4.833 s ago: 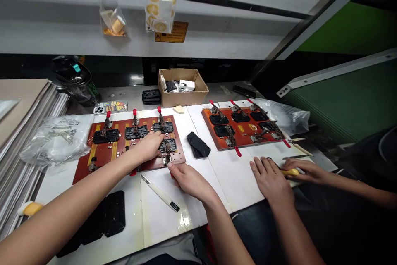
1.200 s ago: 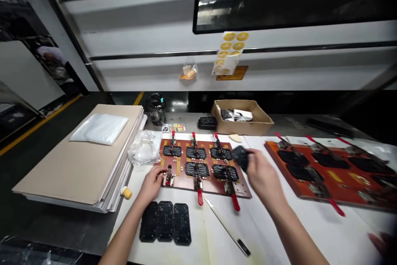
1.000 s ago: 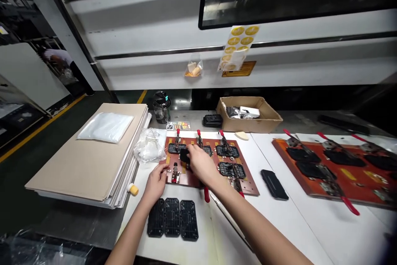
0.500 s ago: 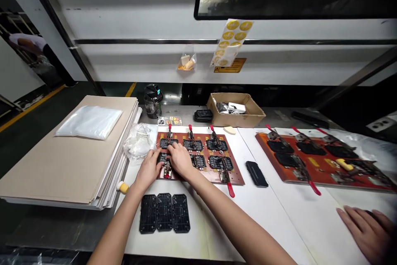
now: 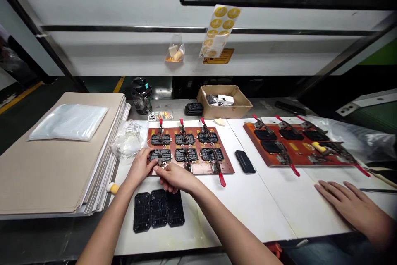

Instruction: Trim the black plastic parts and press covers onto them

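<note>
A red-brown fixture board [image 5: 228,168] lies on the white table [image 5: 257,207], holding several black perforated parts under red-handled toggle clamps. My left hand [image 5: 139,168] rests on the board's near-left corner, fingers against the near-left black part [image 5: 160,155]. My right hand [image 5: 175,177] is closed at the front edge just below that part, pinching the near-left clamp handle, which is mostly hidden. Three black parts [image 5: 159,210] lie side by side on the table just in front of my hands.
A second orange fixture board [image 5: 273,161] sits to the right, with a co-worker's flat hand [image 5: 347,203] before it. A loose black part [image 5: 245,161] lies between the boards. Stacked cardboard sheets [image 5: 52,153] fill the left; a cardboard box [image 5: 223,101] and plastic bag [image 5: 128,143] stand behind.
My right hand has drawn back from the near-left black part to the board's front edge and closed on the clamp handle. The left hand stays at that corner. The view shifted right.
</note>
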A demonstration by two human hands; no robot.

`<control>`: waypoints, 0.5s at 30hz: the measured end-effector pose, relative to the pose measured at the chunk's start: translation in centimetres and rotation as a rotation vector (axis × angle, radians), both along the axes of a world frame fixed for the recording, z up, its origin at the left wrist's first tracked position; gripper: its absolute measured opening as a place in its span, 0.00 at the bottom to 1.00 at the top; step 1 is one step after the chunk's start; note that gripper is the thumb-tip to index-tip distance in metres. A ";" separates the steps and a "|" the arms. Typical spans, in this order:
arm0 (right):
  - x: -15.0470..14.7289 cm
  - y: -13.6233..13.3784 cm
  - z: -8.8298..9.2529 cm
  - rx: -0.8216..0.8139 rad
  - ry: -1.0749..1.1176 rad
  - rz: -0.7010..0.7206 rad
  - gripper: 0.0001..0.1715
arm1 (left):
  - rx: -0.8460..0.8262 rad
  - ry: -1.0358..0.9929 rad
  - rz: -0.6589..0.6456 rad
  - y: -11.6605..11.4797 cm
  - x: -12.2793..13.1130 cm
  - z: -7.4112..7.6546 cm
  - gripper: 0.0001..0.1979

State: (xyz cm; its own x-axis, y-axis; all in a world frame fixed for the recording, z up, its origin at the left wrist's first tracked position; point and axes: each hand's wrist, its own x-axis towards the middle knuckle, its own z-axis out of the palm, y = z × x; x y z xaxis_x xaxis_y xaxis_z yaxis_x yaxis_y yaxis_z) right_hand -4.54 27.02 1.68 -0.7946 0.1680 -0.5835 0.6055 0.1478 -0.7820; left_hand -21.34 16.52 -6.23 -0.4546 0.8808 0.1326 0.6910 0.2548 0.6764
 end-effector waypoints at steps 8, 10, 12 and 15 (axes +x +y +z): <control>1.0 -1.8 -2.3 0.041 -0.081 0.029 0.22 | 0.001 0.004 0.008 0.1 -0.1 -0.2 0.20; 1.2 -2.2 -2.8 0.062 -0.077 0.034 0.22 | -0.003 0.000 0.008 0.1 -0.2 -0.2 0.20; 1.2 -2.4 -2.9 0.109 -0.072 0.046 0.24 | -0.008 -0.003 0.008 0.1 -0.2 -0.3 0.20; 1.0 -2.5 -2.7 0.246 -0.078 0.057 0.26 | -0.017 -0.003 0.011 0.1 -0.3 -0.5 0.21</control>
